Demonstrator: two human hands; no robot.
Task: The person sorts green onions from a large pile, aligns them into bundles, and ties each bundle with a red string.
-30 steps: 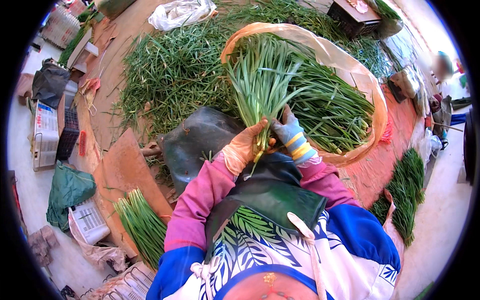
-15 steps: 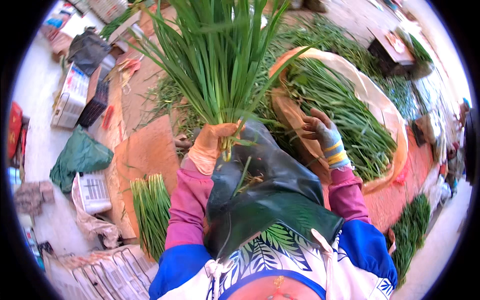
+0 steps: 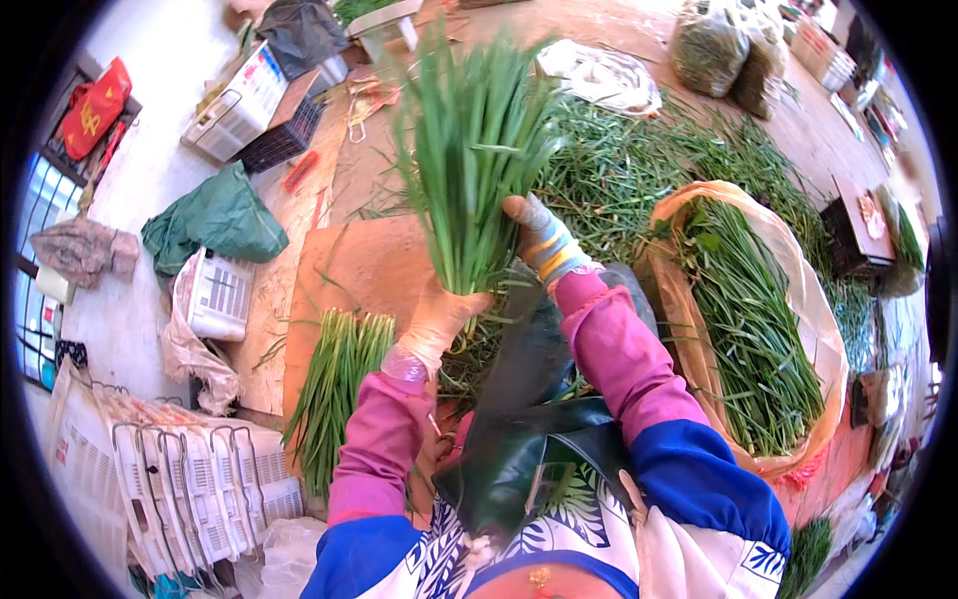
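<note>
- a bunch of long green leaves (image 3: 474,180) is held upright, its tips pointed away from the body, above a brown board (image 3: 374,265); the tips are blurred.
- the bunch is gripped near its lower end by the left hand (image 3: 439,319), on which a pale orange glove is worn; the fingers are closed round the stalks.
- the right hand (image 3: 544,240), covered by a blue-grey glove striped with yellow, is placed at the right side of the bunch; whether it is closed on any leaves cannot be told, as its fingers are partly hidden.
- a second bunch (image 3: 344,384), with its cut ends evened, is laid on the board, just left of the left forearm.
- to the right, more greens (image 3: 753,329) are contained in a big orange-edged bag (image 3: 674,319).
- beyond the right hand, loose leaves (image 3: 619,170) are strewn over the floor.
- a dark apron (image 3: 519,399) is worn over the lap.
- at the left, a green sack (image 3: 215,220) is draped by a white crate (image 3: 222,295).
</note>
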